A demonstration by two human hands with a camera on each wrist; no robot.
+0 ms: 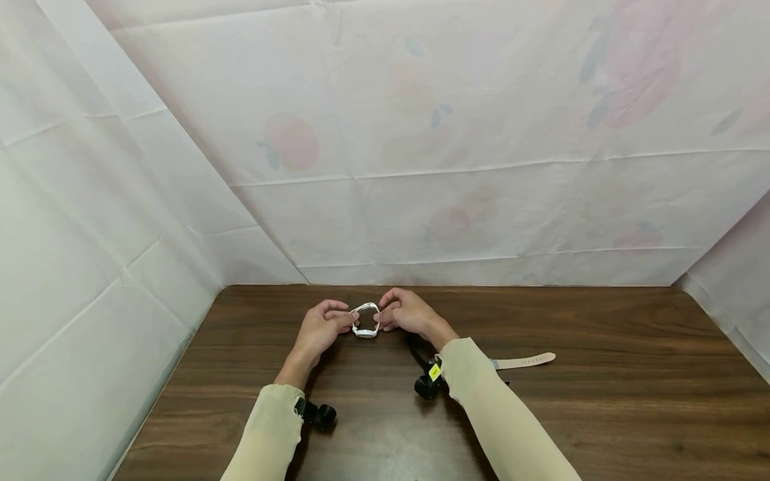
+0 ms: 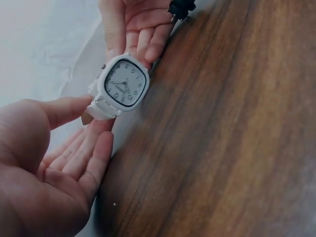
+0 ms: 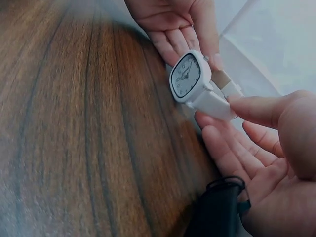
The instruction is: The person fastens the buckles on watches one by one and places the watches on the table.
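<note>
- Step in hand, seemingly: fitting a strap; left hand (image 1: 317,332) and right hand (image 1: 408,312) pinch the white watch (image 1: 366,320).
- Next likely needs the loose strap (image 1: 522,361), right of the right grip on the table (image 1: 601,401).

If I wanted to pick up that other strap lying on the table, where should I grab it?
Probably pinch the loose strap at its free right end, coming down from above. It lies flat on the table, and its left end is hidden behind the right sleeve, so the right tip is clear. Both hands are busy holding the white watch.
</note>
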